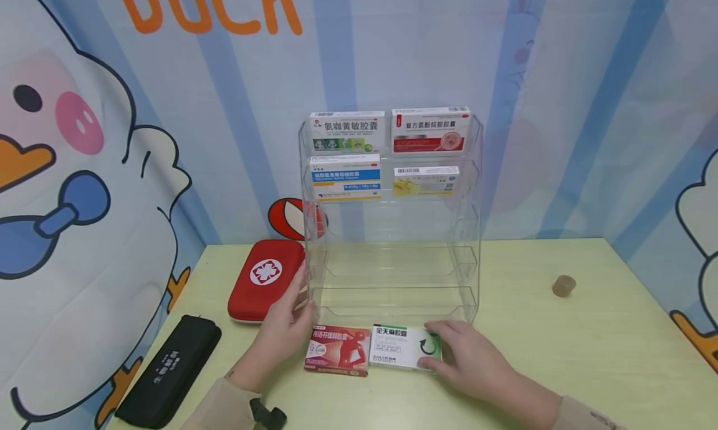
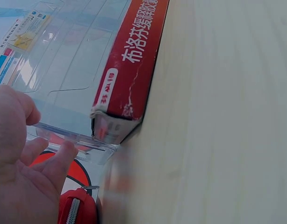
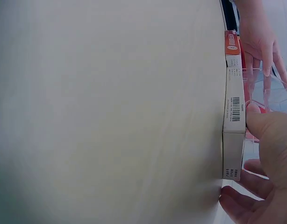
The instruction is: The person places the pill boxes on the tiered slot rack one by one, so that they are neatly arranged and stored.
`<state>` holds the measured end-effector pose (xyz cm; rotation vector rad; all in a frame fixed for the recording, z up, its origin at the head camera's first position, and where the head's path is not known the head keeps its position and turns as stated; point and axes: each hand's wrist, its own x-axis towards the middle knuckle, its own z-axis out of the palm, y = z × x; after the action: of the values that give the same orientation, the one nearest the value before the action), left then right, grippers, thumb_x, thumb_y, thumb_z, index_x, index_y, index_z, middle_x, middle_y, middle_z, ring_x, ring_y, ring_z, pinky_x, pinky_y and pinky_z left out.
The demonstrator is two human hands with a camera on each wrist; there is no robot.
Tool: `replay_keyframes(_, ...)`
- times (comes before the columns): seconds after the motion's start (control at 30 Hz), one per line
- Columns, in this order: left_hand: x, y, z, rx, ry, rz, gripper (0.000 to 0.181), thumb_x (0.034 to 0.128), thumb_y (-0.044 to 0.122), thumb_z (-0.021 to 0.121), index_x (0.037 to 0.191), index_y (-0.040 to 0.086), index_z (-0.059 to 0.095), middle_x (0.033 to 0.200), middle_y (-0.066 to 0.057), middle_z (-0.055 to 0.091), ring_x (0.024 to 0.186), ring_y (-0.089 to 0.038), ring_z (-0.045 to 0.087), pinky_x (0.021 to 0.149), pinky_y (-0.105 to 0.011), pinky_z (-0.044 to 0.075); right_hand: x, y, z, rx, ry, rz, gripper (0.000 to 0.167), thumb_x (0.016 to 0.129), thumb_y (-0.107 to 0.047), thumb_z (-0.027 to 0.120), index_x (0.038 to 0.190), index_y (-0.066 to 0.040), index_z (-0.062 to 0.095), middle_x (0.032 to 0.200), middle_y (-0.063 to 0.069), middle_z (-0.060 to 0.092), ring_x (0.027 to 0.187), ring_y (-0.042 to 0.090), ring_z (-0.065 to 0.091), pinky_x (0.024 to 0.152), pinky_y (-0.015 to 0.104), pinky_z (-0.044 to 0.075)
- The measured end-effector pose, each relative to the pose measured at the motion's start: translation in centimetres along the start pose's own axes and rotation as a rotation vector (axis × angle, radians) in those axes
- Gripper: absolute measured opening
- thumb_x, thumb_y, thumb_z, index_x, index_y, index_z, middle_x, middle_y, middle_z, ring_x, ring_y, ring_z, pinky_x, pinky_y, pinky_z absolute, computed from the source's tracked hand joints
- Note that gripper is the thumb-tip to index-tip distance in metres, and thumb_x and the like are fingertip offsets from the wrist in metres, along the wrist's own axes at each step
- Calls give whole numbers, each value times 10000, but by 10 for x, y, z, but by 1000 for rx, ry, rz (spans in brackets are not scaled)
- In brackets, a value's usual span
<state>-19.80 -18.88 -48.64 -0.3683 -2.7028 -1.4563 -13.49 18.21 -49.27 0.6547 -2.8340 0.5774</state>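
A clear display rack (image 1: 392, 296) stands on the table. My left hand (image 1: 283, 321) is at its lower left side, fingers extended along the side wall and thumb near the front corner; the left wrist view shows this hand (image 2: 33, 163) at the clear edge. Before the rack's bottom is a red medicine box (image 1: 338, 350) with white lettering. Right beside it is a white and green medicine box (image 1: 395, 349). My right hand (image 1: 477, 361) holds that white box by its right end, thumb on the printed front. In the right wrist view its barcode side shows.
Medicine boxes (image 1: 348, 133) fill the rack's top two rows. To the left are a red first-aid case (image 1: 252, 299), near my left hand, and a black zip case (image 1: 171, 374). A small cork-like cylinder (image 1: 563, 286) stands at the right. A printed cloth hangs behind.
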Motion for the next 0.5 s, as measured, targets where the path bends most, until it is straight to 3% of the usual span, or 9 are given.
replay_keyframes(0.33,0,1,0,1,-4,-22,964,1066,123,685,1762,464,112,1813,-28,345,1576,-394,520,1154,-545,571,-2,-1,-2,11,-6,10,664,898,-478,891,1402,-82,718,1320,34,748,1180,235,751,1027,454,658)
replay_keyframes(0.5,0,2,0,2,-2,-20,950,1072,122,676,1765,455,119,1811,-24,351,1568,-391,533,1152,-542,572,-1,-2,-2,55,22,8,657,851,-417,944,1383,-94,736,1298,-1,711,958,67,662,849,286,642)
